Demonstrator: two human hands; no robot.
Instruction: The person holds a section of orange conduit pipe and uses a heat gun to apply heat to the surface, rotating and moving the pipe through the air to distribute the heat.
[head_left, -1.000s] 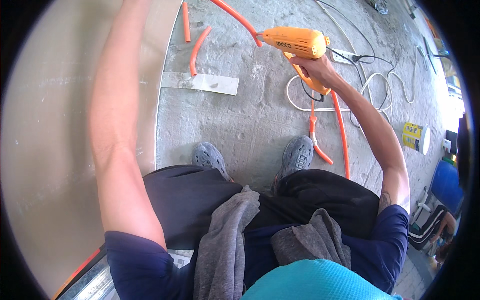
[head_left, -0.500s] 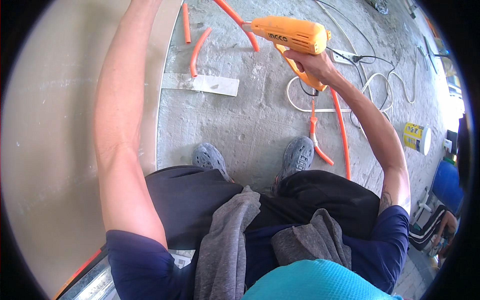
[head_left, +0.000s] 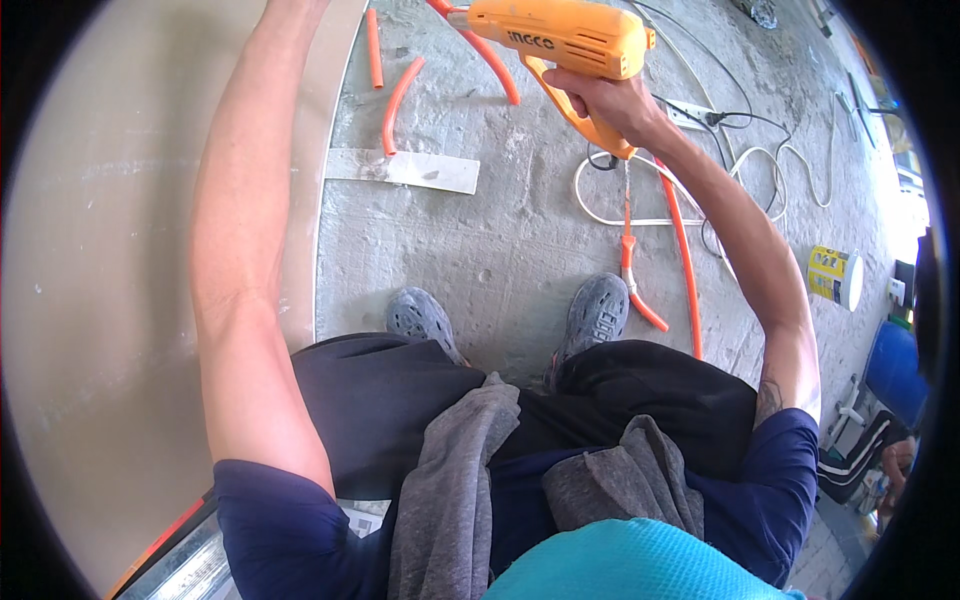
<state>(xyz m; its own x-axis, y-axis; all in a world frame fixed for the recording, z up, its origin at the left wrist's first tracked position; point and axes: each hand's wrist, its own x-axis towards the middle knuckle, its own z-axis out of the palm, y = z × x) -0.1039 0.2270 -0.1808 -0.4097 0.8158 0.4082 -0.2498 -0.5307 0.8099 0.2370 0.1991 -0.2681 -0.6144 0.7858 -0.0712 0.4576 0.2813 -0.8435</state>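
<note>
Concrete floor below; right hand (head_left: 605, 100) clenches the rigid, weighty orange power drill (head_left: 560, 35) by its pistol handle, left hand unseen.

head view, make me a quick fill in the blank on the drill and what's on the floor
1. The right hand grips the orange drill by its ____.
2. The pieces of pipe lying on the concrete floor are ____ in colour.
3. The left arm reaches up along the wall, and the left hand is ____ of the picture.
4. The shoes are ____ in colour.

Missing words: handle; orange; out; grey
</note>
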